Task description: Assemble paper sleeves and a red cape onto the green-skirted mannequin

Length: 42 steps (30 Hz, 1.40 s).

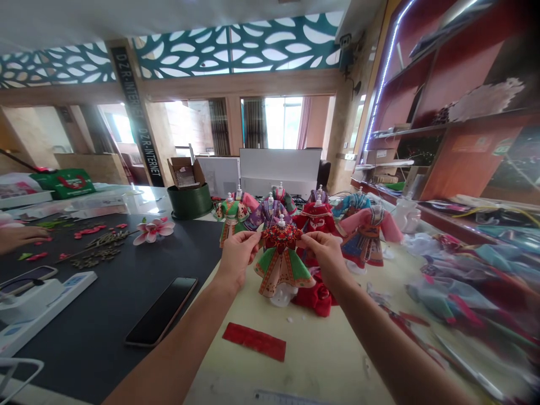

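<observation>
A small doll dress [283, 264] with a red patterned top and a green and tan skirt stands on a white form in front of me. My left hand [239, 250] pinches the left edge of its red shoulder piece between thumb and fingers. At the opposite edge, my right hand [324, 253] pinches the same piece. Crumpled red cloth [316, 298] lies beside the form, partly behind the skirt. Nearer to me, a flat red cloth strip [254, 341] rests on the pale table.
Several dressed forms, among them a pink and blue one [369, 239], stand behind. Loose fabric [468, 281] and scissors [468, 365] lie right. A phone [162, 311], power strip [46, 315] and pink flower [154, 230] sit left. Another person's hand [23, 236] reaches in.
</observation>
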{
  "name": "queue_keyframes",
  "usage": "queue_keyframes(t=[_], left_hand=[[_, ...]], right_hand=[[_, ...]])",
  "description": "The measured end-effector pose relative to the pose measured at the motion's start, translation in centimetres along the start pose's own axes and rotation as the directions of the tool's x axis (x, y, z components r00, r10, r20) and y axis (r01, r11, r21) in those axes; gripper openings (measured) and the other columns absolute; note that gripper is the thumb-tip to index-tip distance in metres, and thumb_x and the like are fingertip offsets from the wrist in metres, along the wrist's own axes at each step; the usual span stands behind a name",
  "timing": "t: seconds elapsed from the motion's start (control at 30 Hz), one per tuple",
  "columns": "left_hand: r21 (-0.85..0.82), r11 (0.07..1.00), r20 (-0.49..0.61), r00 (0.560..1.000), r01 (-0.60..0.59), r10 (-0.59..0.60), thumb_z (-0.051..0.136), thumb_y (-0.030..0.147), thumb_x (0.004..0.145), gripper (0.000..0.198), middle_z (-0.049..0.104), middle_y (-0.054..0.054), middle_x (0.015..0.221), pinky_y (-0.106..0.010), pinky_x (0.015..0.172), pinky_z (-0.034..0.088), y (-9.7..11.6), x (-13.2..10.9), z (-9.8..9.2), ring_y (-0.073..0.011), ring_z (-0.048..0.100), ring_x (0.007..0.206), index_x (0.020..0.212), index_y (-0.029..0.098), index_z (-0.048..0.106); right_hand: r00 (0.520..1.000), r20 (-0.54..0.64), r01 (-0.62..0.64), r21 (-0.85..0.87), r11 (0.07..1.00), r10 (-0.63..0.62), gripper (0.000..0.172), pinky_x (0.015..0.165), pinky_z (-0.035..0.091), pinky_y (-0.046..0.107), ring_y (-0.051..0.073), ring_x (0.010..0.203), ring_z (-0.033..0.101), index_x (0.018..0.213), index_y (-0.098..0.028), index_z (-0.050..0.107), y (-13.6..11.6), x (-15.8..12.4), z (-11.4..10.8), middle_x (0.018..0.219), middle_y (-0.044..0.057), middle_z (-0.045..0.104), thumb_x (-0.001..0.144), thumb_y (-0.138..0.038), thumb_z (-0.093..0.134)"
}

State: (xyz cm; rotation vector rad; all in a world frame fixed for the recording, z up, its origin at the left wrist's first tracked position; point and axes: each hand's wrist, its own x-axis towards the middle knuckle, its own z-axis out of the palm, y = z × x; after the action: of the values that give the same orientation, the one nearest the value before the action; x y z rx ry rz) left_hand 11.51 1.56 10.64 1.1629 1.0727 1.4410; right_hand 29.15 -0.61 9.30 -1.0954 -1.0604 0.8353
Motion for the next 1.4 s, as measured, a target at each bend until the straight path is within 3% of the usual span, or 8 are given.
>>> queue_keyframes(t=[0.43, 0.63, 0.9, 1.07, 1.2, 1.4], left_hand=[[0.047, 0.995, -0.062, 0.994, -0.086, 0.088, 0.067, 0.032, 0.067, 0.020, 0.049, 0.007, 0.046, -0.014, 0.037, 0.025, -0.9, -0.9, -0.3, -0.0035, 0.037, 0.039, 0.072, 0.015, 0.060], [0.022, 0.999, -0.041, 0.999, -0.031, 0.032, 0.070, 0.039, 0.065, 0.027, 0.045, 0.008, 0.044, -0.016, 0.036, 0.023, -3.0, -3.0, 0.4, -0.0040, 0.035, 0.037, 0.069, 0.014, 0.062], [-0.054, 0.998, 0.025, 1.000, 0.011, -0.010, 0.072, 0.047, 0.060, 0.034, 0.050, 0.006, 0.049, -0.018, 0.042, 0.036, -3.4, -3.1, 2.8, -0.0070, 0.045, 0.043, 0.067, 0.015, 0.060], [-0.003, 0.999, 0.057, 0.997, 0.053, -0.053, 0.071, 0.046, 0.062, 0.034, 0.047, 0.006, 0.048, -0.018, 0.038, 0.029, -3.6, -2.9, 2.9, -0.0056, 0.039, 0.039, 0.069, 0.014, 0.061], [0.096, 0.993, 0.092, 0.992, 0.073, -0.082, 0.066, 0.041, 0.068, 0.027, 0.047, 0.005, 0.049, -0.017, 0.038, 0.026, -3.8, -3.7, 0.6, -0.0053, 0.037, 0.040, 0.071, 0.015, 0.062], [0.346, 0.934, 0.049, 0.992, 0.089, -0.113, 0.063, 0.038, 0.072, 0.023, 0.052, 0.004, 0.054, -0.018, 0.045, 0.031, -4.7, -5.8, -7.8, -0.0066, 0.040, 0.046, 0.071, 0.015, 0.065]], right_hand=[[0.998, -0.046, 0.039, -0.022, 0.999, -0.040, 0.026, 0.046, 0.036, 0.023, 0.010, 0.049, 0.044, 0.068, -0.016, 0.062, 0.6, -0.6, -0.1, 0.052, -0.004, 0.052, 0.066, -0.041, 0.070], [0.999, -0.029, -0.014, 0.004, 1.000, 0.014, 0.033, 0.045, 0.031, 0.022, 0.009, 0.047, 0.040, 0.065, -0.015, 0.062, 1.1, -1.9, 0.2, 0.049, -0.004, 0.047, 0.067, -0.046, 0.069], [0.999, 0.048, -0.020, 0.061, 0.998, 0.017, 0.029, 0.046, 0.029, 0.022, 0.008, 0.046, 0.036, 0.063, -0.016, 0.057, 1.4, -1.6, 1.4, 0.049, -0.006, 0.044, 0.065, -0.042, 0.069], [1.000, 0.023, -0.022, 0.029, 0.999, 0.021, 0.027, 0.046, 0.029, 0.022, 0.008, 0.047, 0.037, 0.069, -0.016, 0.058, 1.5, -1.4, 1.3, 0.052, -0.006, 0.044, 0.066, -0.041, 0.066], [0.999, 0.038, -0.022, -0.066, 0.998, 0.024, 0.027, 0.047, 0.031, 0.023, 0.010, 0.049, 0.040, 0.073, -0.017, 0.058, 2.4, -2.5, 0.1, 0.055, -0.005, 0.047, 0.070, -0.044, 0.062], [0.963, 0.259, 0.002, -0.299, 0.954, 0.080, 0.018, 0.049, 0.033, 0.025, 0.013, 0.052, 0.045, 0.059, -0.019, 0.059, 6.3, -7.1, -1.5, 0.055, -0.001, 0.055, 0.070, -0.032, 0.063]])
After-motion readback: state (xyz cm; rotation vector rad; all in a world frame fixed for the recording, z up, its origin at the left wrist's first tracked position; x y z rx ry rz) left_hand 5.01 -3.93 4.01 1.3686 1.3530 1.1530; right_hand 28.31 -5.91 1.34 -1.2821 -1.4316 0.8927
